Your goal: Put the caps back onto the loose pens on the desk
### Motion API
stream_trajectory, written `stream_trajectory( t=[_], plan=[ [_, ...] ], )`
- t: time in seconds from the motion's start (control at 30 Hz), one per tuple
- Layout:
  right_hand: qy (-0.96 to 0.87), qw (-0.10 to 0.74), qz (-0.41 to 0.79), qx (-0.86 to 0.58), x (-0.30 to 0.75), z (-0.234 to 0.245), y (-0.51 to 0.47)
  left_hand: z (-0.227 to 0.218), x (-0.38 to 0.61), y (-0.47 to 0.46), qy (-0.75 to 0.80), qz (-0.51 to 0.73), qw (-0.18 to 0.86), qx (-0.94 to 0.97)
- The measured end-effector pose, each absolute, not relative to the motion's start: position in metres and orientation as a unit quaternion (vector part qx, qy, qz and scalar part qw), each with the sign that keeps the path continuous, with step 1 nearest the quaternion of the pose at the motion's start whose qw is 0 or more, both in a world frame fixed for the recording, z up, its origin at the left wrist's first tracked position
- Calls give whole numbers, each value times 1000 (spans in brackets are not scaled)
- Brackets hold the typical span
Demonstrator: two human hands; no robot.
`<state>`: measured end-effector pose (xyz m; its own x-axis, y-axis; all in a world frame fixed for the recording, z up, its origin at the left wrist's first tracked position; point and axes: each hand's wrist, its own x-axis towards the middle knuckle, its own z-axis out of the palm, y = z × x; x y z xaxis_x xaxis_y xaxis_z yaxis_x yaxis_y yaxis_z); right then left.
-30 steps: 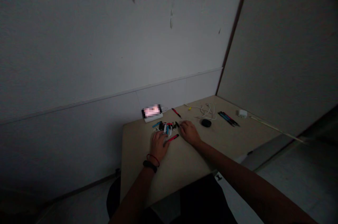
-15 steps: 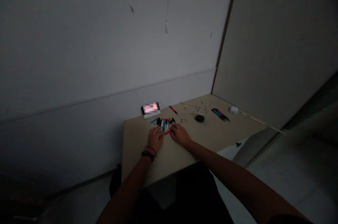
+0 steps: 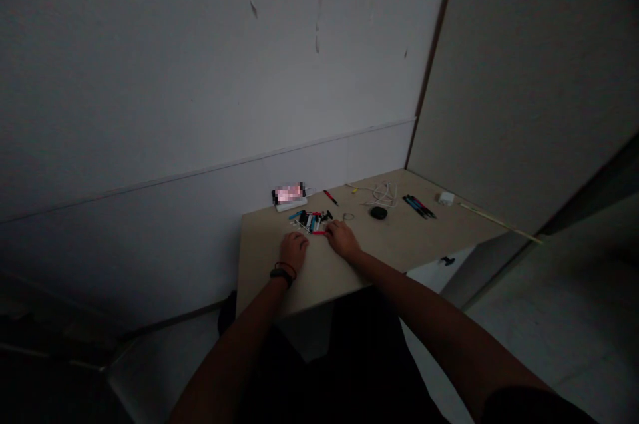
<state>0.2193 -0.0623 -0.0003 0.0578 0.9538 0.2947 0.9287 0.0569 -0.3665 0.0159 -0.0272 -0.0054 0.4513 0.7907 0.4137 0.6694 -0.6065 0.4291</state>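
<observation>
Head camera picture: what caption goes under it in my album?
By a heap of pens, the left hand and right hand rest on a tan table.

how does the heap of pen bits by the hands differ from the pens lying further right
The heap of small red, blue, black and white pen pieces is jumbled; the row of whole dark and blue pens lies parallel, side by side. The heap sits at the right hand; the row lies apart, untouched. Both rest on the beige table.
</observation>
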Motion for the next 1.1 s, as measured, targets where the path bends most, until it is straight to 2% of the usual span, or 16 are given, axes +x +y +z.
stream_trajectory(
  t=[0.23,0.6,1.1],
  plan=[
    [-653,299,30,-695,221,-4,-62,-1,15,-30,446,306,126,832],
    [-497,514,65,-696,238,-11,-65,0,11,-29,472,335,174,797],
    [-479,585,123,-642,237,-12,-67,-9,12,-21,468,404,249,745]
  ],
)
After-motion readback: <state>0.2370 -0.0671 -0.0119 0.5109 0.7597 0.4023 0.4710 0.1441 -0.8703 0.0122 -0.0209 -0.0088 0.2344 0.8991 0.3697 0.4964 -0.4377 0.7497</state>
